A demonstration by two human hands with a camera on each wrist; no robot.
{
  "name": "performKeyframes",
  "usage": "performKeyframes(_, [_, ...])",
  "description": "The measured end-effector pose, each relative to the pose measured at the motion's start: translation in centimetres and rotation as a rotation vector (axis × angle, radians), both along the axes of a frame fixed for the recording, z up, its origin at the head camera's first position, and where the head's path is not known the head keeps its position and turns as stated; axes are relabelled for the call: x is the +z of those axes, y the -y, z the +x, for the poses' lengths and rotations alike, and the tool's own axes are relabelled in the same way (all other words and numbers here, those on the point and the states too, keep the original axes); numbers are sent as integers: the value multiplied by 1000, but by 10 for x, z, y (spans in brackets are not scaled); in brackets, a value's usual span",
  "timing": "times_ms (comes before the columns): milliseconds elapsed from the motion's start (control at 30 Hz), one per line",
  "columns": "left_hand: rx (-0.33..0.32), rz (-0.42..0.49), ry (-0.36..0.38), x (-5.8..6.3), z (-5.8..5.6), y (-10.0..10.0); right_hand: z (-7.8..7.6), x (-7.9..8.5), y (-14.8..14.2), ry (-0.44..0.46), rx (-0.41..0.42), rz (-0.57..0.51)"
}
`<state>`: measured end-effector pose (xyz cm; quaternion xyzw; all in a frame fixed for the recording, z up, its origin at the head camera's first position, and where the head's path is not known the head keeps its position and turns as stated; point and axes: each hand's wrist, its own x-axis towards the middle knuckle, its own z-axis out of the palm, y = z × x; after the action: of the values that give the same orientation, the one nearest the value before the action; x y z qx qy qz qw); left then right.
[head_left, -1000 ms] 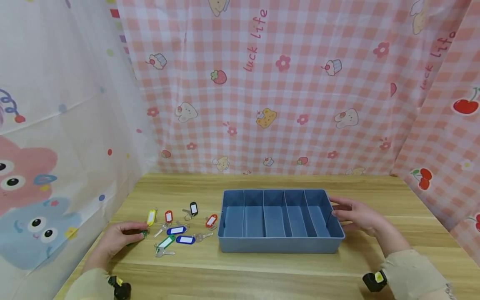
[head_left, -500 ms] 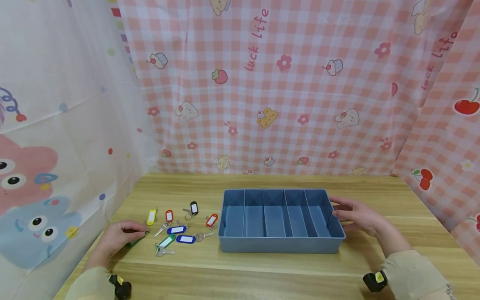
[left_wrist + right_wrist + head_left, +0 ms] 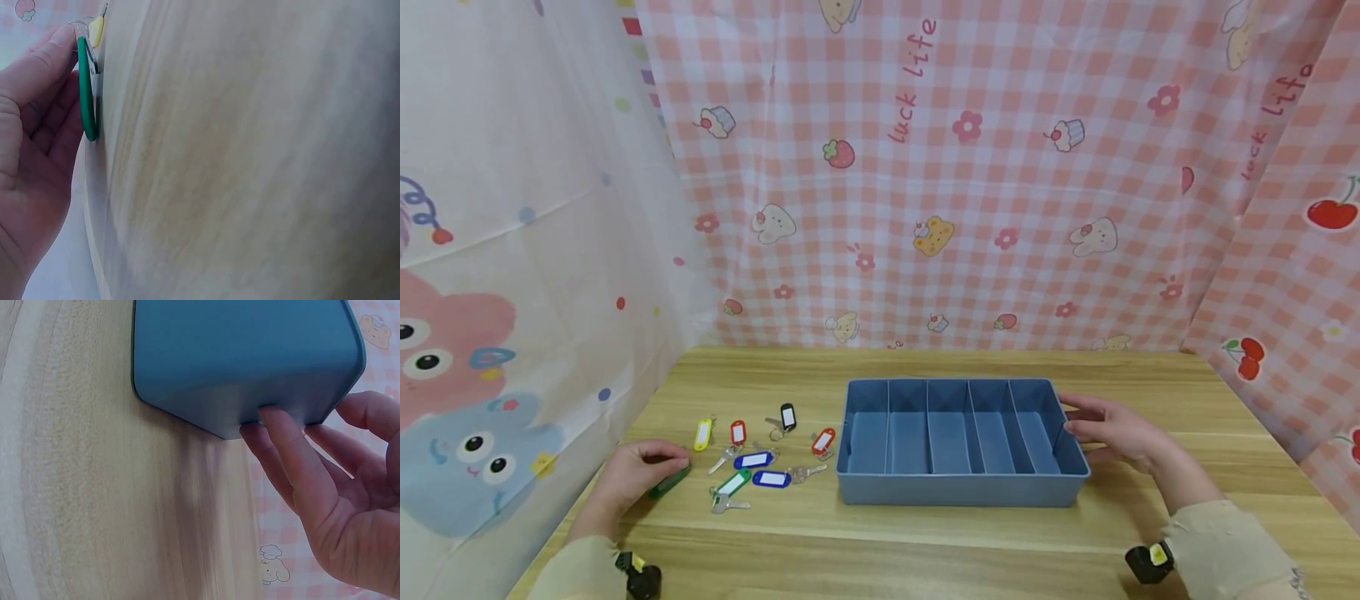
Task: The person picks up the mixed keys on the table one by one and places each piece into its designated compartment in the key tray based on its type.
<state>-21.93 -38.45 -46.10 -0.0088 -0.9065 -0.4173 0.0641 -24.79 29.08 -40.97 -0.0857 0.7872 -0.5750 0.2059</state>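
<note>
- Your left hand pinches the thin ring of a green tag between thumb and forefinger, near 9 o'clock of the tray; you cannot tell whether that tag touches the table.
- Your right hand has its fingers loosely spread at the tray's 3 o'clock end, fingertips touching the wall.
- Around 2 o'clock from your left hand lie a yellow tag, a red tag and a black tag.
- Toward 3 o'clock you have two blue tags.
</note>
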Motion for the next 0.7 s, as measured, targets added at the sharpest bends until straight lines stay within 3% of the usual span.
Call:
performKeyframes(267, [12,6,-70,-1,-1,1,0,0,-1,3,-1,-1])
performKeyframes(700, [4,45,-100,2,2,2,2,-1,-1,12,-7,-5])
